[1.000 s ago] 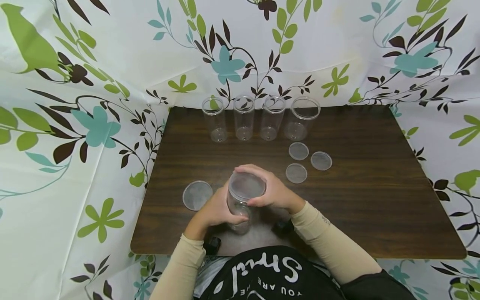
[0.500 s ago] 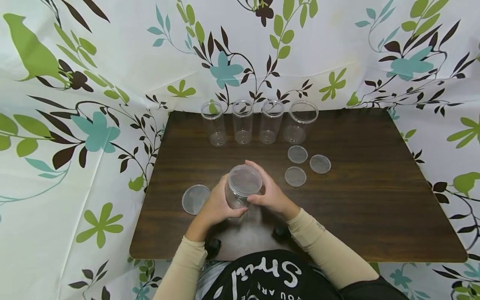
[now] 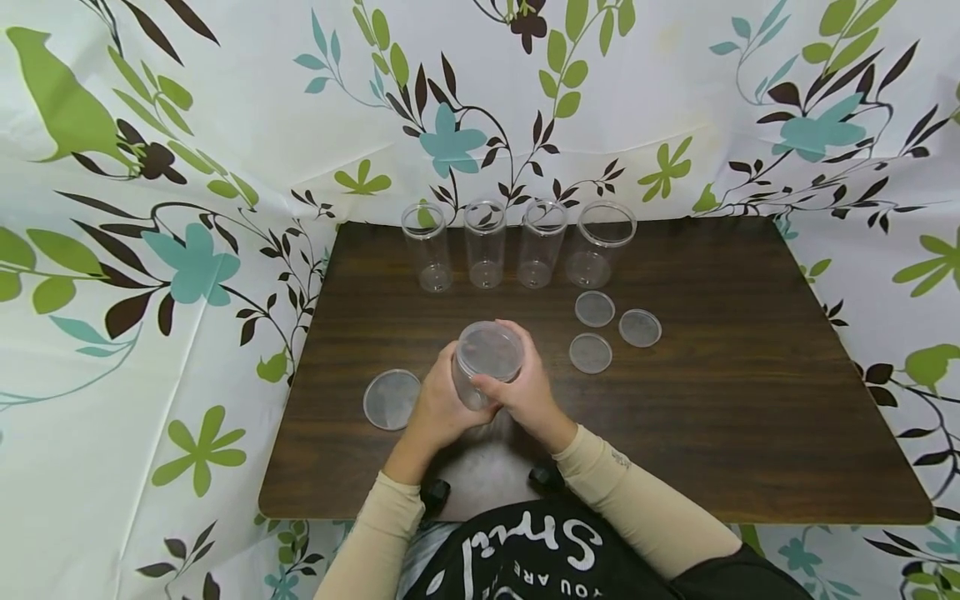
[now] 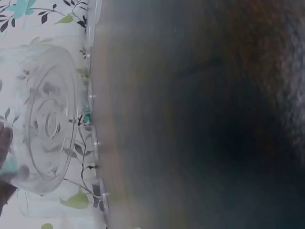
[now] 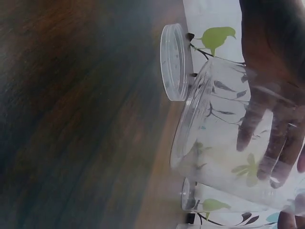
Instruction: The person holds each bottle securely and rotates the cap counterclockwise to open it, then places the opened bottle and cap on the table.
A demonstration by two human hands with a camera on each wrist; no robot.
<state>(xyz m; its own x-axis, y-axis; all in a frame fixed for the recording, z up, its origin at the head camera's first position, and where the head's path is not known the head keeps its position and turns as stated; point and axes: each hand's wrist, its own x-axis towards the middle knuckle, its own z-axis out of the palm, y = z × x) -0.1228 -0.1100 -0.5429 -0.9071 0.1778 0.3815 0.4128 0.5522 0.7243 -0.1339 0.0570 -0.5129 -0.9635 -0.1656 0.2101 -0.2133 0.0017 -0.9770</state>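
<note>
A clear plastic jar [image 3: 471,393] with a translucent lid [image 3: 490,351] on its top is between both hands, near the front middle of the table. My left hand [image 3: 441,402] curls round the jar's left side. From the right, my right hand [image 3: 531,392] grips it near the top, thumb across the front just under the lid. In the left wrist view the round jar bottom [image 4: 51,124] shows raised off the tabletop. Through the clear wall in the right wrist view, fingers [image 5: 274,148] spread along the jar's far side. A larger loose lid [image 3: 392,400] lies left of my left hand.
Three narrow open jars [image 3: 486,246] and a wider open jar [image 3: 600,246] stand along the back edge of the brown table [image 3: 735,375]. Three small lids [image 3: 591,353] lie flat in front of the wide jar. A patterned curtain [image 3: 247,108] hangs behind.
The jar has come up off the table, its bottom now out of sight in the head view. My right hand has shifted from the lid's rim to lower round the jar's side.
</note>
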